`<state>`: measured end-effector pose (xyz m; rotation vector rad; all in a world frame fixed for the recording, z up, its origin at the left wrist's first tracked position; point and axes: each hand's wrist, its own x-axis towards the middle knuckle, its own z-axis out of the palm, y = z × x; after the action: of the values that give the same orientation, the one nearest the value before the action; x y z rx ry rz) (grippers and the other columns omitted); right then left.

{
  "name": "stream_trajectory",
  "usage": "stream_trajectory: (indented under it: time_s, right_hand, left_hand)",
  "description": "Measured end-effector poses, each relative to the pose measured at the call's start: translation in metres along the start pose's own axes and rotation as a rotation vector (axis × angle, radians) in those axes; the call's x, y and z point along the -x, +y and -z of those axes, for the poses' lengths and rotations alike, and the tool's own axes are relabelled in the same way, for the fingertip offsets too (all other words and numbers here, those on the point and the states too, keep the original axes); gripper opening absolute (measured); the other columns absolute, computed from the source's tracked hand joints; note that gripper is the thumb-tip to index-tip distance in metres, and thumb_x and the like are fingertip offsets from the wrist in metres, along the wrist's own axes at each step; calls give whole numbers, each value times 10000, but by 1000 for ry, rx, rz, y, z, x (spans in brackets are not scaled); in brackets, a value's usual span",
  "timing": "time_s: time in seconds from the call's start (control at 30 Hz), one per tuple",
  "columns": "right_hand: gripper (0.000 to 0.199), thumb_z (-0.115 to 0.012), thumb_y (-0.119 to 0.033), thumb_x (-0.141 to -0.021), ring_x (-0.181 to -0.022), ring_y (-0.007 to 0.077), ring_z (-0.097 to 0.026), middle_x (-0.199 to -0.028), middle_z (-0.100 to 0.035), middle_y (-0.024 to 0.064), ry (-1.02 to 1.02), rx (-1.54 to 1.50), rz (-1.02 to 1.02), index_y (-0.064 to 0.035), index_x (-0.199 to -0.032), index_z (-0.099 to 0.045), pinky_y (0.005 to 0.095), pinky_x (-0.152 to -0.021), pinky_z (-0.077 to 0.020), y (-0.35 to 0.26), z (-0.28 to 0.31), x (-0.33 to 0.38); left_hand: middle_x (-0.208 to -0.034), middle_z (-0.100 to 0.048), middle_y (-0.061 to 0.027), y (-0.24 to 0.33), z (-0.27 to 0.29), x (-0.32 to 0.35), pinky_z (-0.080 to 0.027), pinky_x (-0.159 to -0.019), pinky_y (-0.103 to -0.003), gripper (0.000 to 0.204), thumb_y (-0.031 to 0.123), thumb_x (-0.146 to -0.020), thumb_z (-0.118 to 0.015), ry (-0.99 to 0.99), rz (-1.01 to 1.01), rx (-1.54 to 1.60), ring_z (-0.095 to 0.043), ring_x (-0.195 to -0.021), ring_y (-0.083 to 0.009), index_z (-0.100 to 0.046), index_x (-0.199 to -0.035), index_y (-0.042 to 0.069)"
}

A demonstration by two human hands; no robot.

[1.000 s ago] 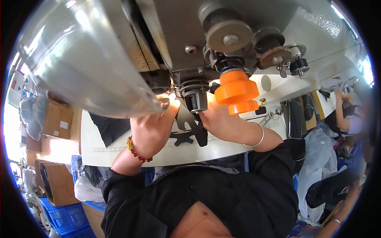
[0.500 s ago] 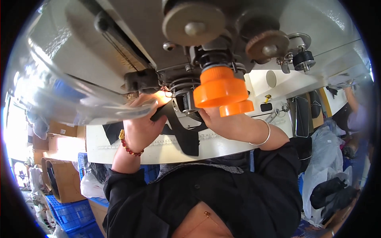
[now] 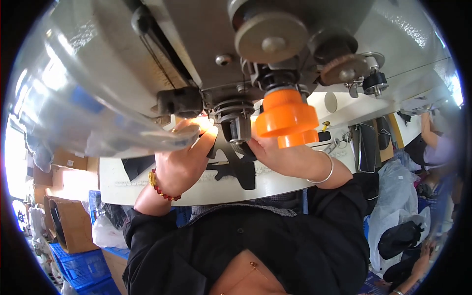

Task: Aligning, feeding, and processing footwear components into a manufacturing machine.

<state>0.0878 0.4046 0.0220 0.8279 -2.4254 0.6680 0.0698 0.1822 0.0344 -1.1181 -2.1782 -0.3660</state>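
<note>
Under the head of a sewing machine (image 3: pixel 236 123), a black, curved, cut piece of material (image 3: pixel 241 172) lies on the white table. My left hand (image 3: pixel 182 164), with a red bead bracelet at its wrist, grips the piece's left edge, thumb drawn in beside the fingers. Its fingertips reach into the bright lamp light and are partly covered by a clear plastic guard (image 3: pixel 162 142). My right hand (image 3: pixel 278 156), wearing a silver bangle, holds the piece's right side with the thumb near it. Orange knobs (image 3: pixel 287 115) hide most of the right fingers.
Another black piece (image 3: pixel 137 167) lies at the table's left. Scissors (image 3: pixel 337 143) and black panels (image 3: pixel 365 145) are to the right. Cardboard boxes (image 3: pixel 73 226) and blue crates (image 3: pixel 81 268) stand at lower left, plastic bags (image 3: pixel 393 201) at right. Another person's arm (image 3: pixel 430 130) shows at far right.
The view has shifted slightly. My left thumb has moved up from hanging apart to lie by the fingers, and the black piece has turned a little. My right hand stays at its side.
</note>
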Motion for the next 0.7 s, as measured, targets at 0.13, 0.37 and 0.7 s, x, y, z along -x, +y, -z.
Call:
stream_trajectory:
  time_s: [0.13,0.37,0.7]
  right_hand:
    - [98,-666,-80,-734,-532,311,-589,-590,-560,95,9,-9,18,-52,-753,-573,410,-459,-430,-5,3,-3]
    - [75,-655,-136,-731,-510,305,-579,-565,-549,85,17,-49,-1,-76,-740,-611,399,-446,-421,8,-25,3]
    - [150,-649,-204,-815,-550,273,-594,-689,-560,107,73,0,75,-96,-918,-652,384,-474,-444,-1,-5,-3]
  left_hand:
    - [-1002,-644,-105,-7,-3,5,-504,-698,-399,384,17,-612,-649,-3,-4,7,-611,-884,-305,-662,-989,87]
    - [-1080,-637,-76,-16,-6,9,-489,-755,-420,312,111,-680,-702,-39,12,-23,-581,-998,-281,-676,-991,103]
    - [-933,-693,-105,-21,-5,5,-504,-675,-406,313,-2,-706,-689,78,68,-4,-652,-788,-291,-701,-1008,80]
